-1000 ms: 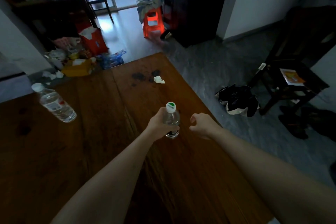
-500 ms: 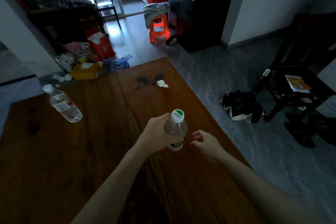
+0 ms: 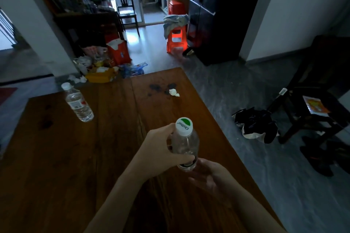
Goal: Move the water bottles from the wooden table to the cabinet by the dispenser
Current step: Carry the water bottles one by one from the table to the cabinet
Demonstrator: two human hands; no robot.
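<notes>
Fingers [image 3: 186,160] of your left hand [image 3: 161,147] wrap the bottle [image 3: 186,145], lifted for carrying; your right hand [image 3: 210,178] cups open beneath, steadying.

Water bottles: two in view. One bottle with a green-and-white cap [image 3: 185,143] is counted at the near side of the wooden table [image 3: 56,157]; one bottle with a white cap [image 3: 78,103] is counted at the far left of the same surface.

Tables: one. Crumpled white paper scraps on the table: one [image 3: 174,92]. Hands: two, a left hand [image 3: 161,149] and a right hand [image 3: 210,178].

Floor items: red plastic stools [image 3: 177,41], two, one behind the other. Dark wooden chairs, two: one by the doorway [image 3: 125,5], one at right [image 3: 310,100]. Dark bags on the floor: one [image 3: 255,125].
</notes>
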